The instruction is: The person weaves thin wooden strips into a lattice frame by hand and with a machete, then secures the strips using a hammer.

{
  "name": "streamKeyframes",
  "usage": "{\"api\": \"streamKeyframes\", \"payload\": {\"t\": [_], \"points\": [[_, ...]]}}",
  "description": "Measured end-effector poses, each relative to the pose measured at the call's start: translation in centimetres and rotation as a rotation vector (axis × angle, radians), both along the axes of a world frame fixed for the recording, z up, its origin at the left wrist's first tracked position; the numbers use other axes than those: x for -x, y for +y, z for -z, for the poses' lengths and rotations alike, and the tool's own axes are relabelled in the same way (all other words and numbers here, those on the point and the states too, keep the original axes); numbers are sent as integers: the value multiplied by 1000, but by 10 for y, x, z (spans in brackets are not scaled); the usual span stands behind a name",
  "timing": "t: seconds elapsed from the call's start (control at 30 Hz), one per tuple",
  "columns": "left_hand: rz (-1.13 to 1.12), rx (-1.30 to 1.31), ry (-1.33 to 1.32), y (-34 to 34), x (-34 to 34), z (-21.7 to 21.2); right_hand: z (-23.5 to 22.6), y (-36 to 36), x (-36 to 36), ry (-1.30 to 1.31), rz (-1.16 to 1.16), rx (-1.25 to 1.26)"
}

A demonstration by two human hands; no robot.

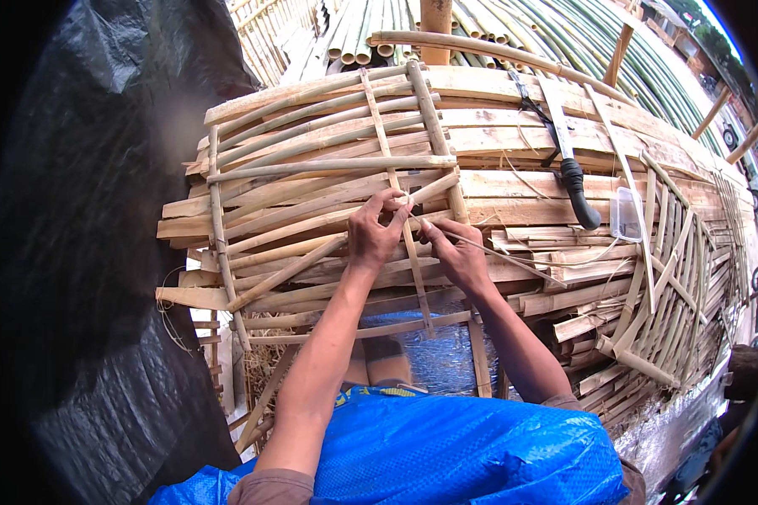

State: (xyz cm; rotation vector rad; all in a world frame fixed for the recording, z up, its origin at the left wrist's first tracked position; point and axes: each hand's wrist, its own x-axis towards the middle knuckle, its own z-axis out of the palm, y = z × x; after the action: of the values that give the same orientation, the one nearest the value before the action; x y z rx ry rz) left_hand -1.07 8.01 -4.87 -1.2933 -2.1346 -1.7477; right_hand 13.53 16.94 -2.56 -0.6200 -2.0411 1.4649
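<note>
Short brown sleeves point(271, 488), bare forearms point(318, 370), blue plastic lap covering point(463, 446).

Dk tarp point(101, 278) blocks L. Rm for hand btwn lattice point(345, 168) & blk-handled knife point(573, 181) to R, over planks point(501, 183); nearer, thin strip point(518, 262) juts from R hand point(459, 252); clear tub point(626, 215) farther R.

On the plank stack point(497, 182), a black-handled knife point(568, 162) lies near a clear tub point(626, 215); bamboo poles point(556, 40) lie beyond the stack's far edge, black sheeting point(101, 252) past its left.
</note>
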Motion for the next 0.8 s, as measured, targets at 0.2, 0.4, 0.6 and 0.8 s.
{"api": "streamKeyframes", "payload": {"t": [0.2,0.4,0.6,0.8], "points": [[15,59,-21,-1,1,1,-3,-1,-1,-25,-13,31],[20,54,-49,-1,2,5,-3,1,-2,-4,-15,13],[18,28,-58,0,2,5,-2,0,-3,-10,-17,16],[32,42,-100,1,1,2,2,0,-2,1,-15,44]]}}
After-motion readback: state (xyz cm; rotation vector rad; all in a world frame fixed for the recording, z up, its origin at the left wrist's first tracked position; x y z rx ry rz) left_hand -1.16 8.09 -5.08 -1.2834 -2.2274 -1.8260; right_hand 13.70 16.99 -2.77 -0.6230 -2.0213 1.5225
